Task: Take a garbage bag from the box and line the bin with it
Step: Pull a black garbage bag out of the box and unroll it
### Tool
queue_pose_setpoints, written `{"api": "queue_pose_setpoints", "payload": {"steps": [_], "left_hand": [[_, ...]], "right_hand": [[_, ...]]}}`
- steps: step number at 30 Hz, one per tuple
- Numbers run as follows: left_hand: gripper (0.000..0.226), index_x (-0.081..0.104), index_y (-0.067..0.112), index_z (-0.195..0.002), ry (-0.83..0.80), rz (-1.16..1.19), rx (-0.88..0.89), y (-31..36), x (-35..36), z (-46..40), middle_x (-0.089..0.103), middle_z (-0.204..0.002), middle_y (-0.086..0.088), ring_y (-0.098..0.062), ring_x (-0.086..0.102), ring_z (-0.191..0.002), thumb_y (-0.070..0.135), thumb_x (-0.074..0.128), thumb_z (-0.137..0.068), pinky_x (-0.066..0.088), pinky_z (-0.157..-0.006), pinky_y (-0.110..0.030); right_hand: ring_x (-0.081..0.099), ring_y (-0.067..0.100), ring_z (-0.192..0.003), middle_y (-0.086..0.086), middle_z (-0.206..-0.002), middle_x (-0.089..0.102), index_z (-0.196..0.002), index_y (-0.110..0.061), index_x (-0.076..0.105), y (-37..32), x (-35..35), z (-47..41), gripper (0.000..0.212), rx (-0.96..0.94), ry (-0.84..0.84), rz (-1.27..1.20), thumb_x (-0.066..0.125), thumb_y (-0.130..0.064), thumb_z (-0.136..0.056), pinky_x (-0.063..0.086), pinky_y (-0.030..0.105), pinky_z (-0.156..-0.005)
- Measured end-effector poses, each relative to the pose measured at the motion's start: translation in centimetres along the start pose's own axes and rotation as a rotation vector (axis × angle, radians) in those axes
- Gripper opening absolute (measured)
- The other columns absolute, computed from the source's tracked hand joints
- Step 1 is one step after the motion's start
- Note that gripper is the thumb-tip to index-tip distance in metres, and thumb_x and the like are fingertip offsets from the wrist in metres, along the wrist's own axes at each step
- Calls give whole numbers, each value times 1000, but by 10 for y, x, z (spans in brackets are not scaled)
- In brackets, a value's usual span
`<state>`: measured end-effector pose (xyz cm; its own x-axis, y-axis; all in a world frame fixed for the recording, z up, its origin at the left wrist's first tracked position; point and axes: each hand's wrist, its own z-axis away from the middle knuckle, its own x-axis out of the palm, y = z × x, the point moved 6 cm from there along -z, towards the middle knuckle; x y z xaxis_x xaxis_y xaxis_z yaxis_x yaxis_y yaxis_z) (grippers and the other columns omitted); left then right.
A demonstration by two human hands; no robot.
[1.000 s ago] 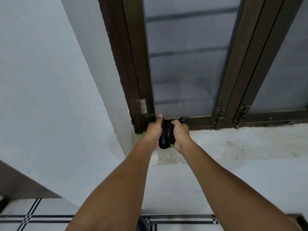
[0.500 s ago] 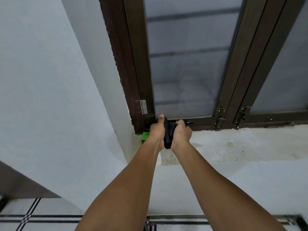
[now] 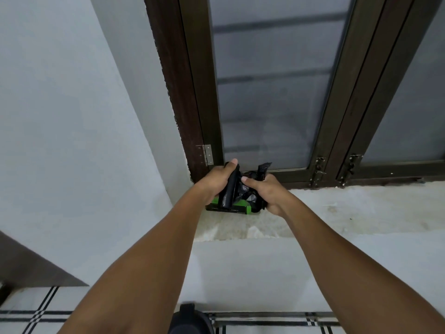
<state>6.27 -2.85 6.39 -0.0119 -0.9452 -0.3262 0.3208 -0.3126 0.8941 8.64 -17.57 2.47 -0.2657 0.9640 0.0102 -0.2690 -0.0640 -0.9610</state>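
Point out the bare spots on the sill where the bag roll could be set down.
Bare sill runs right of the right hand, below the window frame. Crowded at the left corner: green box, black bag roll, left hand.

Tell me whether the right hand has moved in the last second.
Yes, slightly: the right hand has shifted right, toward the window latch, gripping the garbage bag.

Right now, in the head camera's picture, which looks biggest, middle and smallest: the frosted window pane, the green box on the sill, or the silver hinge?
Largest to smallest as they appear:
1. frosted window pane
2. green box, partly hidden behind the hands and black bags
3. silver hinge
The pane clearly dominates; the hinge looks smallest.
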Motion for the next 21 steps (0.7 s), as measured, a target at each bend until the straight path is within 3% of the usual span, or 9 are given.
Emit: {"api": "queue_pose_setpoints", "payload": {"steps": [2,4,5,9,11,13,15,18,21], "left_hand": [[76,50,13,-150,-8,-35,4,-4,3,0,56,-149,-9,-28,54,-134,69,41,-99,37,-118,-43],[76,50,12,-150,-3,-31,10,-9,6,-3,58,-146,-10,-28,56,-132,69,42,-99,40,-117,-46],[75,50,12,-149,9,-11,10,-9,7,-2,59,-145,-10,-28,57,-130,67,41,-100,41,-116,-46],[70,50,10,-149,3,44,10,-9,9,-2,59,-143,-6,-24,58,-127,62,41,-103,43,-111,-37],[67,52,10,-146,0,83,1,-9,12,1,62,-128,2,-17,61,-114,61,43,-103,44,-95,-29],[61,61,13,-133,-4,151,-22,-14,15,2,69,-108,6,-11,67,-93,63,47,-100,48,-76,-23],[61,68,11,-121,-20,206,-60,-18,15,5,76,-99,-1,-15,73,-86,65,50,-98,53,-67,-24],[63,71,11,-121,-32,295,-99,-24,16,7,80,-104,-12,-26,78,-92,66,55,-96,61,-75,-34],[61,71,10,-120,-15,434,-95,-16,22,8,79,-106,-15,-32,78,-96,63,57,-96,63,-84,-44]], "right_hand": [[73,30,-102,15,-106,78,-115,-2,70,-1,4,0,27,39,-45,74,71,-21,-96,57,46,-96],[72,26,-89,13,-99,75,-112,-2,67,-3,6,4,27,74,-70,129,67,-25,-99,58,38,-77],[70,24,-88,11,-98,74,-112,-3,67,-2,6,5,31,89,-64,140,68,-31,-98,56,36,-76],[68,25,-111,7,-118,74,-125,-12,66,8,10,10,67,129,-47,122,70,-65,-84,51,41,-102],[69,24,-105,8,-119,74,-127,-13,65,12,13,10,72,157,-42,65,69,-68,-81,55,38,-87],[70,23,-96,10,-115,76,-124,-11,66,11,14,11,59,162,-23,18,68,-59,-89,52,34,-71],[72,25,-97,11,-112,76,-125,-10,64,10,13,12,55,162,-5,14,69,-52,-91,55,36,-74],[72,29,-101,12,-109,75,-119,-8,61,2,14,15,44,104,49,-45,70,-42,-93,58,47,-95],[69,29,-101,12,-108,70,-110,-15,53,-3,18,21,25,59,175,-249,64,-34,-99,56,51,-98]]}}
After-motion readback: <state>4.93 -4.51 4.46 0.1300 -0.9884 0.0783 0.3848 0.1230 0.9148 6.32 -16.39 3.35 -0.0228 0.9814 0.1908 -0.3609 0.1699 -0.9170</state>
